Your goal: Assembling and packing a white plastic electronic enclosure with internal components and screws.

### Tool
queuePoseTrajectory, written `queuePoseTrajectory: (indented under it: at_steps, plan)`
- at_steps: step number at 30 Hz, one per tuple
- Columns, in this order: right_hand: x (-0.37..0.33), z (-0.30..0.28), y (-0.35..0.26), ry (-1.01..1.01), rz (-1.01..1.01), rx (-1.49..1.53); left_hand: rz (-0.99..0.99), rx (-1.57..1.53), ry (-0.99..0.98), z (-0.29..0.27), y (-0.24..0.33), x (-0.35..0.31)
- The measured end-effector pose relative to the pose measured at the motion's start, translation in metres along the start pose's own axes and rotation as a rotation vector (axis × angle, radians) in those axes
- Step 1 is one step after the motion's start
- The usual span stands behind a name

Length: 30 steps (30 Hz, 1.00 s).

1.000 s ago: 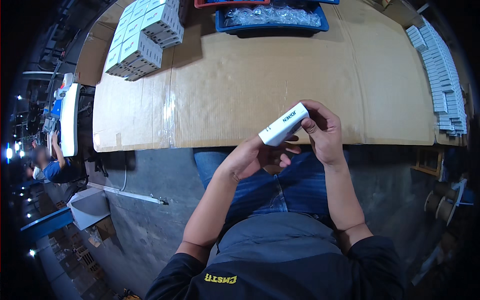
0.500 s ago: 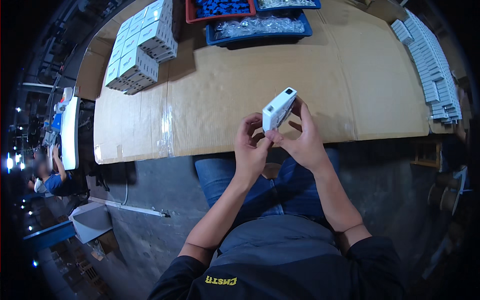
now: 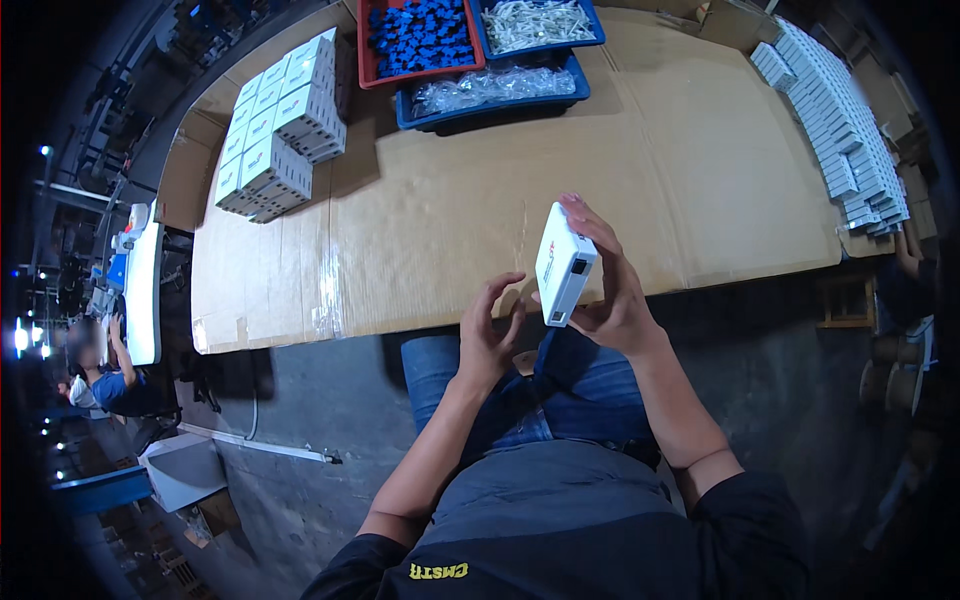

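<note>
My right hand (image 3: 625,300) grips a flat white plastic box with square port openings (image 3: 553,262) along one narrow side, probably a small network device. It is tilted above the near edge of the cardboard-covered table (image 3: 440,240), with its port side toward me. The fingers reach over its top and far side, and the thumb lies near its lower end. Just to the left of the box is my left hand (image 3: 487,340), open, with fingers and thumb curved apart and nothing in them.
Stacked white boxes (image 3: 277,165) stand at the far left. Beyond the middle are a red bin of blue pieces (image 3: 366,60), a blue bin of clear plastic bags (image 3: 404,112) and another of white parts (image 3: 590,35). White units (image 3: 840,130) line the right. A person (image 3: 118,385) sits at the left.
The white box has turned in my right hand, so its printed broad face and port side now show. My left hand has let go of it and moved slightly away.
</note>
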State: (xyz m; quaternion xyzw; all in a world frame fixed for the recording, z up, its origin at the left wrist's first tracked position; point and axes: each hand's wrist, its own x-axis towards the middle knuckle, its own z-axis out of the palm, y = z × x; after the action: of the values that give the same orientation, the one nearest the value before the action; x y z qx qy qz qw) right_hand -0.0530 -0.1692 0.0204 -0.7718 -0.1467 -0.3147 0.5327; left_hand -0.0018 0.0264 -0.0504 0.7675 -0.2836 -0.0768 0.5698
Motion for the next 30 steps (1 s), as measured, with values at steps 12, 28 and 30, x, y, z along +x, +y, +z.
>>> queuePoseTrajectory:
  at_steps: [12,28,30]
  plan:
    - [-0.011,-0.055,0.016,0.45,0.994,1.41,0.011,0.018,-0.018,0.04,-0.006,0.03]
    - [-0.032,-0.234,0.071,0.146,0.917,-0.265,0.236,0.41,0.055,0.082,-0.012,0.068]
    - [-0.041,-0.276,0.105,0.247,0.866,-0.386,0.223,0.428,0.03,0.084,-0.006,0.071]
